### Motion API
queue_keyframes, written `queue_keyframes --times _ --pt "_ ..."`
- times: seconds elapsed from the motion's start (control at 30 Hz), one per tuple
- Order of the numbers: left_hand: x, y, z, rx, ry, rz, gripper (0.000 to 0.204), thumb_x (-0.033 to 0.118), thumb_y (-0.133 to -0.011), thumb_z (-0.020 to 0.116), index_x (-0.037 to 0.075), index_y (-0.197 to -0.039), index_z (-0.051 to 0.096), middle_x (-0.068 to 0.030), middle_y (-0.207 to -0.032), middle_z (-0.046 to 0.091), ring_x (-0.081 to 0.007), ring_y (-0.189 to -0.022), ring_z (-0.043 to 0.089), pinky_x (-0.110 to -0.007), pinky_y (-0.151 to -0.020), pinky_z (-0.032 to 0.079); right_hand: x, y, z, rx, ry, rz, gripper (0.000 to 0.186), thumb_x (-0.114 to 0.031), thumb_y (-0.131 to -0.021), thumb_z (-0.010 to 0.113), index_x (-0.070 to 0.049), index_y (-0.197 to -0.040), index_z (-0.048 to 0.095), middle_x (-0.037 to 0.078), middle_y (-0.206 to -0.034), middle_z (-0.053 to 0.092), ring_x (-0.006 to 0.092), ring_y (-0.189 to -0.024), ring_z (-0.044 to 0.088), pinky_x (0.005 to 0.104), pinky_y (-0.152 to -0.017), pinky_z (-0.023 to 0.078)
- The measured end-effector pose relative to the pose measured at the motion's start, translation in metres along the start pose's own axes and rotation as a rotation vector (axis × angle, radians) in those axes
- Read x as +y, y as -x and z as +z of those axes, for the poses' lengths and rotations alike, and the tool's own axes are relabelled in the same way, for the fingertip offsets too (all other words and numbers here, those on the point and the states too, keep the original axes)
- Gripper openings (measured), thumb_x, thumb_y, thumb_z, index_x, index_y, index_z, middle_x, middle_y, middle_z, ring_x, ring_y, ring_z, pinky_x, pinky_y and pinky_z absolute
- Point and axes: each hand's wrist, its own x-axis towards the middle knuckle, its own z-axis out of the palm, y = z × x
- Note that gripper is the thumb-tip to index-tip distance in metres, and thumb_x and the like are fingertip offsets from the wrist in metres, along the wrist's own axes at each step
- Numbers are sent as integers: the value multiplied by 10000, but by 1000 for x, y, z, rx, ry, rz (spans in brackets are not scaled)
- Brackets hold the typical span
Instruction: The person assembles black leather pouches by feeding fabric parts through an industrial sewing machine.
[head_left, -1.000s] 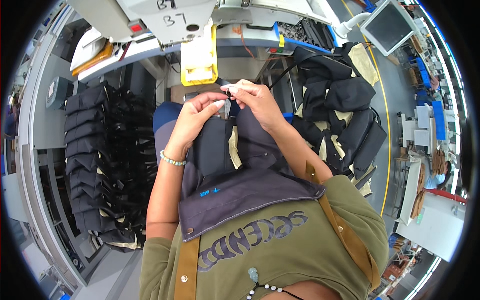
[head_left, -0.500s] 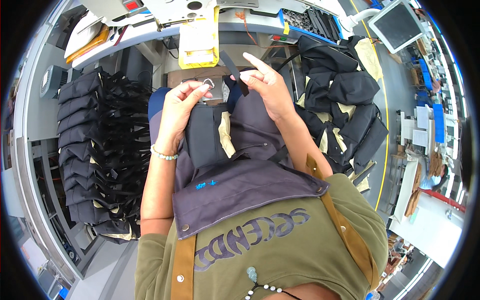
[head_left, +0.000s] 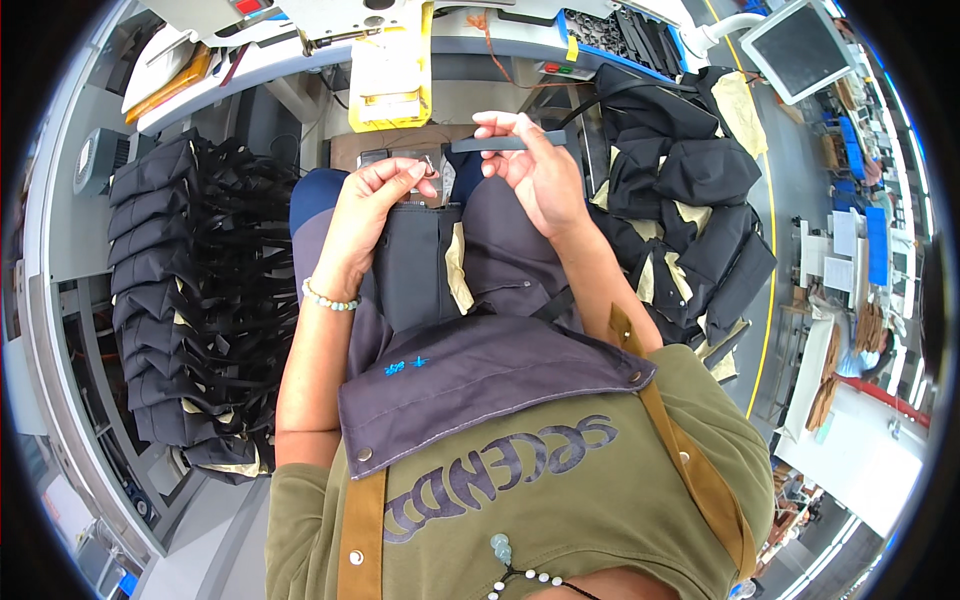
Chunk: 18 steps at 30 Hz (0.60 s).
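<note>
My left hand [head_left: 372,208] is closed in a pinch, thumb against fingertips, on a small metal ring [head_left: 429,166] that is mostly covered by the fingers. In my right hand [head_left: 540,172] a short black strap [head_left: 520,141] lies between the fingers and points sideways, its left end near the ring but apart from it. Across my lap, below both hands, rests a black fabric piece [head_left: 408,265] with a pale yellow strip [head_left: 457,270] along its right side.
On the left hangs a row of black fabric pieces [head_left: 160,290] with trailing straps. Black pieces with yellow parts are heaped at the right [head_left: 705,180]. Ahead, a yellow-edged box [head_left: 390,85] juts from the machine table, and a blue-edged tray [head_left: 620,45] holds black strips.
The black strap has turned from hanging steeply to lying nearly level, and my right fingers have shifted around it. My left hand still pinches the ring, slightly farther right.
</note>
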Motion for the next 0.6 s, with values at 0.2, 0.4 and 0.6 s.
queue_keyframes --times 0.2,0.4,0.6 --pt "-3 -1 -2 -40 6 17 212 191 -1001 612 4 -1041 704 -24 -846 698 -67 -790 619 -213 -750 482 0 -1 2 -210 -176 44 306 -227 -1065 491 24 -1211 588 72 -1112 560 141 -943 550 300 -794 471" --pt "0 4 -3 -63 52 17 199 188 -1011 597 12 -1027 688 -21 -855 682 -63 -788 607 -206 -745 479 9 -1 2 -37 253 1 180 -103 -955 665 -7 -1108 667 42 -922 648 92 -760 574 228 -723 476" --pt "-4 5 -3 -48 60 78 172 205 -1014 610 43 -1026 667 7 -851 678 -40 -768 591 -195 -708 471 7 -1 8 -64 122 90 191 -86 -945 681 6 -1111 658 45 -949 653 100 -849 621 235 -731 494"
